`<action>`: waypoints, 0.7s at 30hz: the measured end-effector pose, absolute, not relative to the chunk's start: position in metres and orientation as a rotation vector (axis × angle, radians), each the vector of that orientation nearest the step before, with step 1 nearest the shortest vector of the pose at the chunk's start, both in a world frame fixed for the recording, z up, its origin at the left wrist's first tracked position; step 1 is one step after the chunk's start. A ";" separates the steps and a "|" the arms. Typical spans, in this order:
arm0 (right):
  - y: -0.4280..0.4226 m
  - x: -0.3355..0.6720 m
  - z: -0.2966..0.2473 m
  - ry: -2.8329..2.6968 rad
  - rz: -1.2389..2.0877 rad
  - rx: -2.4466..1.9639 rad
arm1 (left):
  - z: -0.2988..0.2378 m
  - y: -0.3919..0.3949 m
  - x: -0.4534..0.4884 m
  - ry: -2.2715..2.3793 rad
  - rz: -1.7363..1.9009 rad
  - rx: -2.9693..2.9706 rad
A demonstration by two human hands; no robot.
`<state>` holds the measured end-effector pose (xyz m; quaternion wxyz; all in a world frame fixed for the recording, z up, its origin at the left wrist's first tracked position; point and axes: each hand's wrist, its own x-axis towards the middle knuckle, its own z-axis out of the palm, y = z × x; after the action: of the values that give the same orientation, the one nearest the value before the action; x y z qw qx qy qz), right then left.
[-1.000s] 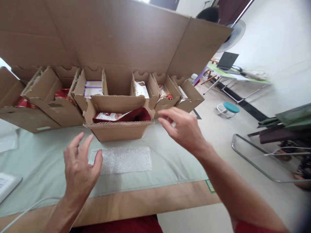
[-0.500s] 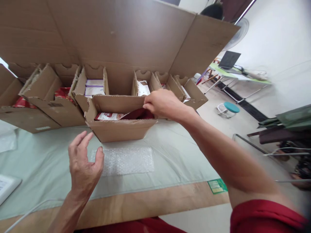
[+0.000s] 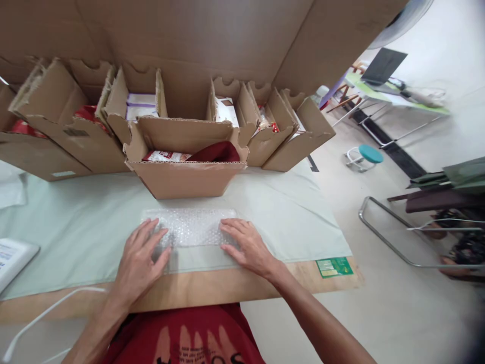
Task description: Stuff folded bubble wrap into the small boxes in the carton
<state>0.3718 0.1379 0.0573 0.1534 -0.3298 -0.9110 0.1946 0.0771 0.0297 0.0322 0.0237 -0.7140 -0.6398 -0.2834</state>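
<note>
A flat sheet or pouch of clear bubble wrap lies on the pale green cloth. At its left end is my left hand, fingers apart, fingertips over the edge. My right hand rests on the right end with its fingers stretched out; neither hand grips it. Just beyond stands an open cardboard box holding a red and white packet and a dark red item.
Several cut-open cardboard boxes with packets stand in a row before a tall cardboard panel. A white device sits at left, a white cable below it. On the floor at right are a teal stool and a metal frame.
My right hand has left the dark red item in the cardboard box and come down to the bubble wrap. My left hand has lowered onto the wrap's left end. The view has tilted downward.
</note>
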 end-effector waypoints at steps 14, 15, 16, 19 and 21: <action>0.145 0.358 0.031 -2.752 0.321 -0.888 | 0.018 0.042 0.082 -1.961 -0.466 -2.308; 0.147 0.363 0.030 -2.732 0.300 -0.855 | 0.018 0.041 0.078 -1.946 -0.497 -2.305; 0.149 0.366 0.030 -2.709 0.287 -0.823 | 0.019 0.041 0.075 -1.931 -0.535 -2.304; 0.156 0.365 0.034 -2.659 0.306 -0.737 | 0.026 0.043 0.075 -1.879 -0.662 -2.308; 0.158 0.364 0.039 -2.687 0.355 -0.681 | 0.031 0.043 0.077 -1.846 -0.706 -2.334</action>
<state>0.3635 0.1583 0.0391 0.1727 -0.2400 -0.9471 0.1251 0.0773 0.0434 0.0306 0.0415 -0.7624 -0.6031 -0.2307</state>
